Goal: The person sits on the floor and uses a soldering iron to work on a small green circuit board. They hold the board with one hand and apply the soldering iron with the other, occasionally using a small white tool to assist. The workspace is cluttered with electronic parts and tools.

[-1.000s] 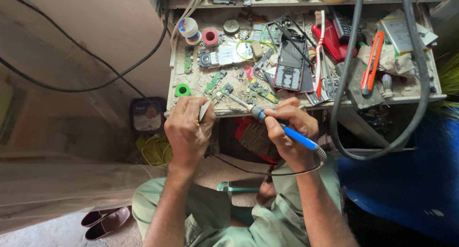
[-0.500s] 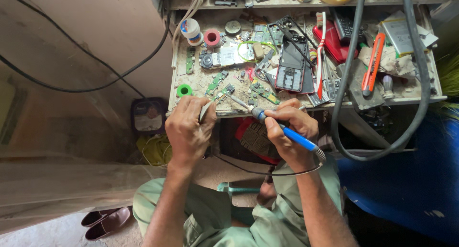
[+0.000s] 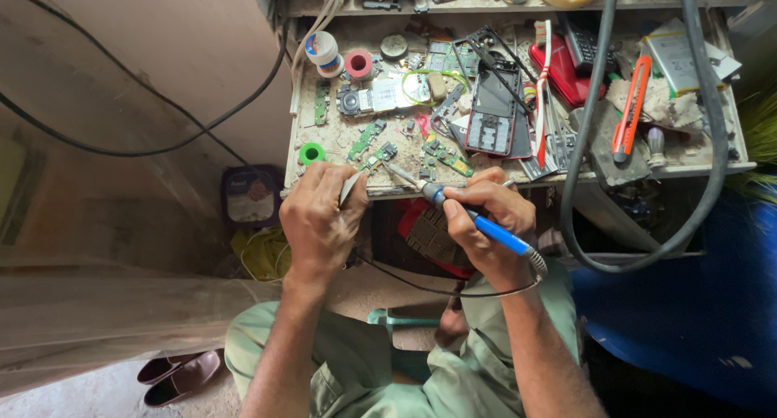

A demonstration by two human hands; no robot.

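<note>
My right hand (image 3: 490,220) grips a blue-handled soldering iron (image 3: 486,226); its metal tip points up-left to a small green circuit board (image 3: 379,155) at the front edge of the workbench (image 3: 324,155). My left hand (image 3: 320,220) rests at that same edge, pinching a thin grey metal tool (image 3: 350,188) whose end lies just below the small board. Which spot the iron's tip touches is too small to tell.
The bench is crowded: an opened phone frame (image 3: 494,110), more green boards (image 3: 445,155), tape rolls (image 3: 358,63), an orange utility knife (image 3: 630,110), a red phone (image 3: 562,70). A thick grey hose (image 3: 716,135) loops at right. Shoes (image 3: 178,373) lie on the floor at left.
</note>
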